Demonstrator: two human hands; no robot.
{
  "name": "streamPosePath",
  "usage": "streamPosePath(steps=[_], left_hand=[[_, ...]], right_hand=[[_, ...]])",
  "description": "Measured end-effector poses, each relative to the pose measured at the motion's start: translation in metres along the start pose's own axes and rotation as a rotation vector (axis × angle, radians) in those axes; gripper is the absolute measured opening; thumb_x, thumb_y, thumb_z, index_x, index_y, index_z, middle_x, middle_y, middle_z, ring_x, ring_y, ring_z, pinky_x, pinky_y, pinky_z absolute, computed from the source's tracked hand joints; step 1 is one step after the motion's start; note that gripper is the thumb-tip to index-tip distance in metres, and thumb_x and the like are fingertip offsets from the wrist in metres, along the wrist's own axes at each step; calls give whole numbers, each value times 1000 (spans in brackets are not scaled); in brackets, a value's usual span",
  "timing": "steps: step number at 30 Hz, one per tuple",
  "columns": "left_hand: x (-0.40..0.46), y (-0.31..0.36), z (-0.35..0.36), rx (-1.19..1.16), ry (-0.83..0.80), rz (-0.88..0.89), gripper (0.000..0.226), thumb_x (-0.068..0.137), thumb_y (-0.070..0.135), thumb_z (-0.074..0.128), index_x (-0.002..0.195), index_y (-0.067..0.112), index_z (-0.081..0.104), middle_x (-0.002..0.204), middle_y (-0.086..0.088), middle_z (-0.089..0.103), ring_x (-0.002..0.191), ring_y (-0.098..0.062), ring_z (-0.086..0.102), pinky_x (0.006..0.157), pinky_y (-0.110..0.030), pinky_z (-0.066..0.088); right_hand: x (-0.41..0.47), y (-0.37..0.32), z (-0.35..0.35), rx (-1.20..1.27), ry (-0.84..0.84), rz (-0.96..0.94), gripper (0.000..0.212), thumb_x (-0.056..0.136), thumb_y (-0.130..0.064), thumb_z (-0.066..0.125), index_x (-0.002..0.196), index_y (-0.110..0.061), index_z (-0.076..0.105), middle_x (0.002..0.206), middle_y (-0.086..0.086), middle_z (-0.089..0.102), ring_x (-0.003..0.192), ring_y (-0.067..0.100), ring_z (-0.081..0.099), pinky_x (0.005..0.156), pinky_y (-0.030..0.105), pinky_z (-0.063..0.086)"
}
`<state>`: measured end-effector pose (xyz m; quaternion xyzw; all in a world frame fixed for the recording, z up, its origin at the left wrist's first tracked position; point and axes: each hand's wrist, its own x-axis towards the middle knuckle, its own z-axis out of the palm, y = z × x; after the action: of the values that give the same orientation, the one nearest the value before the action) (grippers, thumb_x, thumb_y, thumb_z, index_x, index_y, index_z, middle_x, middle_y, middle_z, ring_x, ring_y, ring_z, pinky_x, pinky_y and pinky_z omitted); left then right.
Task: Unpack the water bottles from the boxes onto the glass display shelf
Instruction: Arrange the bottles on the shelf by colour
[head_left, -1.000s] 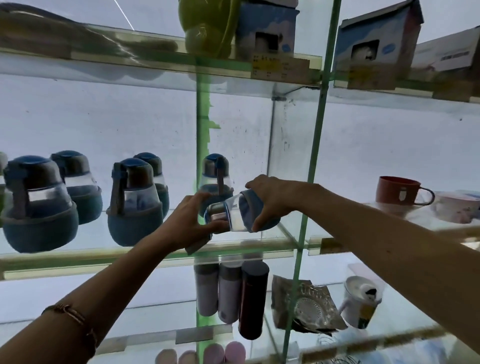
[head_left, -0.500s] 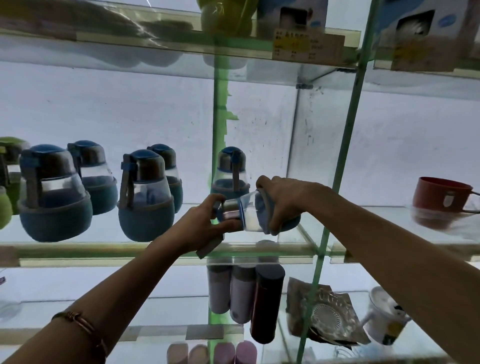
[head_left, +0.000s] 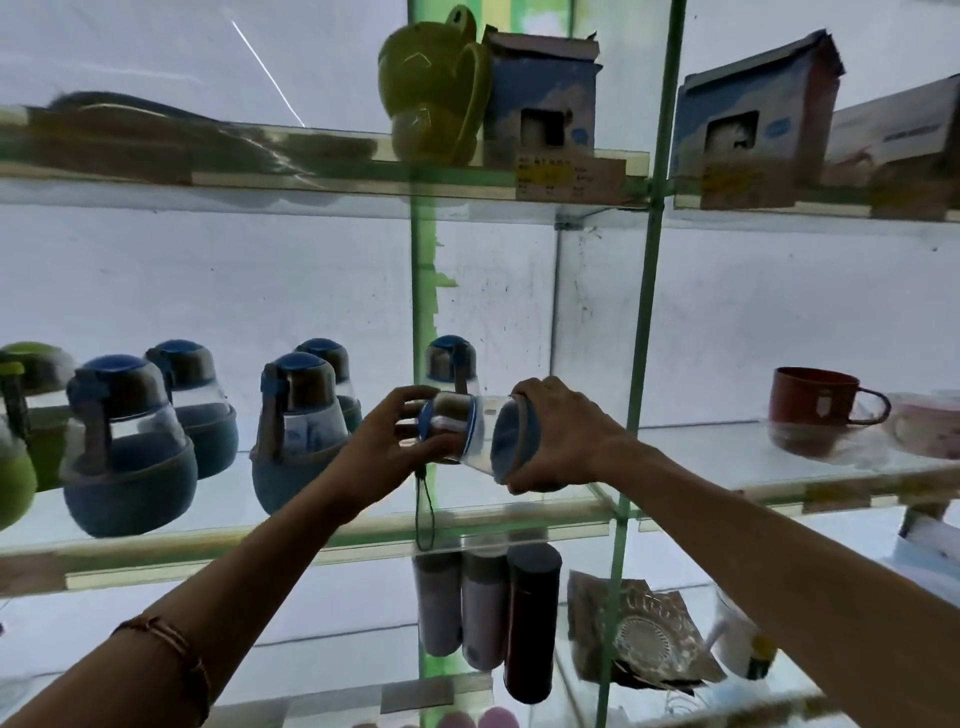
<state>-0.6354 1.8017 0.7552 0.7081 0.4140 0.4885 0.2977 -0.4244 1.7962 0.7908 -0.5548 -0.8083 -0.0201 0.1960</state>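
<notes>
Two hands on one bottle

Both hands held a water bottle (head_left: 470, 434) sideways above the glass shelf (head_left: 545, 512). The left hand (head_left: 387, 449) curled around its cap end; the right hand (head_left: 558, 434) gripped its blue base. Its cord (head_left: 425, 506) dangled below.

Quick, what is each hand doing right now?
Left hand: grips the lid end of the water bottle.
Right hand: grips the same bottle's blue base.

Both forearms are bare, the left wearing a thin bracelet (head_left: 166, 649) (coppery, double-banded).
</notes>
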Motion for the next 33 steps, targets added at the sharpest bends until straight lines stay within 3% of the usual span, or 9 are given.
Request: streamPosePath(steps=[5, 10, 12, 16, 18, 23, 26, 31, 33], left_hand=[[-1, 17, -4, -452, 57, -52, 68, 68, 23, 72, 131, 12, 47, 121, -14, 62, 106, -22, 65, 93, -40, 52], [-1, 43, -8, -560, -55, -36, 43, 85, 37, 54, 122, 16, 56, 120, -10, 66, 108, -19, 64, 96, -34, 48], [0, 47, -15, -589, -127, -50, 48, 86, 49, 40, 122, 22, 55, 120, -6, 66, 112, -18, 62, 99, -33, 44], [5, 46, -26, -542, -194, -55, 51, 87, 53, 34, 116, 22, 63, 122, -10, 65, 119, -25, 57, 104, -39, 38], [8, 45, -28, -491, -198, -34, 53, 89, 48, 37, 124, 14, 58, 123, -14, 63, 119, -28, 56, 100, -39, 43], [12, 54, -25, -418, -148, 56, 47, 79, 29, 58, 120, 7, 57, 113, -11, 68, 105, -22, 64, 86, -30, 55], [16, 56, -26, -296, -73, 84, 50, 72, 29, 68, 115, 4, 61, 108, -13, 70, 103, -26, 66, 88, -35, 54], [22, 58, -23, -146, 42, 116, 32, 80, 22, 71, 107, 6, 67, 100, -12, 72, 97, -26, 68, 91, -42, 53], [22, 60, -21, -109, 59, 131, 28, 79, 20, 72, 105, 9, 67, 96, -6, 74, 94, -21, 69, 89, -37, 55]], right_hand=[[-1, -17, -8, 254, 170, 37, 79, 54, -46, 86, 117, -24, 44, 111, -5, 48, 96, 13, 51, 75, 27, 49], [-6, -32, -3, 627, 195, 105, 75, 59, -40, 88, 119, -23, 46, 110, -7, 56, 98, 10, 56, 76, 23, 50], [-9, -33, 0, 732, 193, 109, 74, 61, -38, 88, 120, -23, 45, 112, -5, 57, 101, 11, 57, 74, 20, 49], [-11, -31, 5, 801, 183, 119, 72, 61, -36, 87, 116, -24, 43, 110, -7, 57, 102, 12, 57, 76, 22, 51], [-10, -29, 7, 871, 159, 119, 70, 62, -32, 88, 117, -22, 45, 111, -5, 59, 102, 13, 59, 82, 28, 54], [-8, -29, 13, 1051, 16, 62, 73, 60, -24, 85, 122, -18, 48, 112, 1, 61, 102, 18, 62, 83, 31, 56], [-10, -28, 16, 1179, -85, 34, 68, 64, -18, 82, 123, -15, 49, 116, 6, 61, 104, 20, 62, 81, 30, 56], [-7, -30, 22, 1071, -44, -98, 49, 68, -4, 82, 104, -26, 57, 100, -6, 67, 93, 9, 65, 79, 26, 55], [-4, -31, 26, 1042, 2, -66, 58, 67, -9, 84, 112, -25, 51, 106, -6, 63, 96, 9, 62, 78, 23, 53]])
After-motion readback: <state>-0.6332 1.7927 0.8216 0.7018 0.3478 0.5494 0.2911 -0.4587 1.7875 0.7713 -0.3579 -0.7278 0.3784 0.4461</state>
